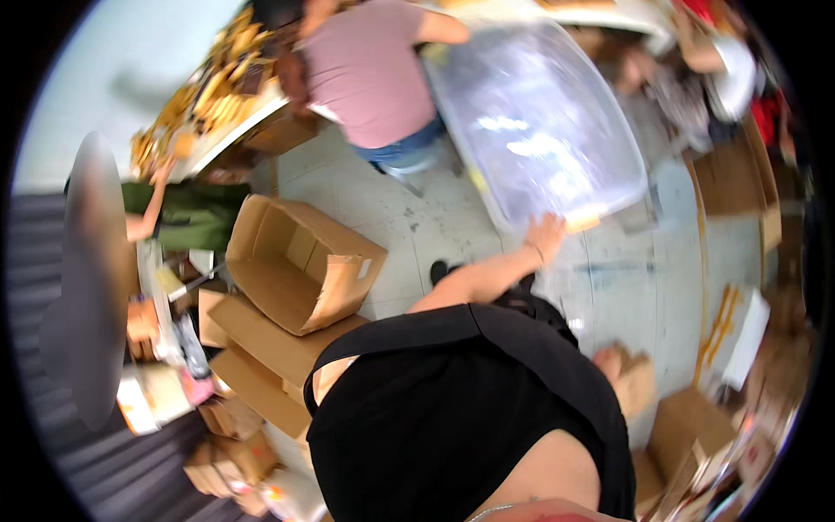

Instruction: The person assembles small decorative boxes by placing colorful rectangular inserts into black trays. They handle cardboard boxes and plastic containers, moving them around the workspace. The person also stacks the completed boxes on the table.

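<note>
Reaching up toward the centre right of the frame, the left hand clasps the near rim of a large clear plastic tub. At lower right, the right hand rests on a small cardboard box; its grasp cannot be told. An open cardboard carton lies at centre left.

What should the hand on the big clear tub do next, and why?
Probably get a firmer grip on the tub's rim before moving it. The left hand only touches the near edge of the clear tub, which looks big and tilted, while the right hand is down by a small cardboard box, blurred, so one hand alone steadies it.
</note>
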`<act>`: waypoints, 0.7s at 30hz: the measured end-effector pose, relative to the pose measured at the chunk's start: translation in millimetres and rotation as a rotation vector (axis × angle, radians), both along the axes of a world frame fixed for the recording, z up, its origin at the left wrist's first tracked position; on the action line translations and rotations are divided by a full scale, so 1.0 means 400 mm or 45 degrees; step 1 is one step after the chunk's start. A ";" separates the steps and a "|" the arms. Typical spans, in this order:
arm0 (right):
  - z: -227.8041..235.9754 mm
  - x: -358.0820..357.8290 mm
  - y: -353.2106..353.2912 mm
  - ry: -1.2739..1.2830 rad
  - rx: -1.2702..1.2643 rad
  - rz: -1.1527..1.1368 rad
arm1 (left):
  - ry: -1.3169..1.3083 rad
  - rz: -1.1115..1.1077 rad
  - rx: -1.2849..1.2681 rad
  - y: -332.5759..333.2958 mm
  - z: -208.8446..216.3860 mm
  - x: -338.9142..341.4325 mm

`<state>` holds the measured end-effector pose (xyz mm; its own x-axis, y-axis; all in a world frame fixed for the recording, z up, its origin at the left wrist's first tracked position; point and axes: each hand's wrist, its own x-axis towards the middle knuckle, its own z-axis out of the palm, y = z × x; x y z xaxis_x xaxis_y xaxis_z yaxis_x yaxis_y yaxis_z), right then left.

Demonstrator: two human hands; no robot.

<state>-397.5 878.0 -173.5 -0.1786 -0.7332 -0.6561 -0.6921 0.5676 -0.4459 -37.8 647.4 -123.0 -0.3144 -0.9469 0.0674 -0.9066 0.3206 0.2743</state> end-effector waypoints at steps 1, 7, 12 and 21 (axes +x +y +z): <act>0.102 0.003 -0.071 0.249 -0.280 0.101 | -0.049 0.081 0.396 -0.044 -0.030 0.002; 0.404 -0.096 -0.145 -0.075 -0.418 -0.690 | -0.223 -0.034 0.970 -0.171 -0.109 0.031; 0.351 -0.192 -0.212 0.106 -0.204 -0.341 | -0.298 -0.030 0.989 -0.187 -0.130 0.027; 0.326 -0.460 -0.941 0.165 -0.251 0.140 | -0.181 0.068 1.200 -0.269 -0.154 -0.048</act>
<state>-581.7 501.6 -43.3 -0.1636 -0.8645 -0.4753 -0.8034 0.3963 -0.4443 -56.8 539.8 -184.6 -0.2153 -0.6058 -0.7660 -0.9585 -0.0189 0.2844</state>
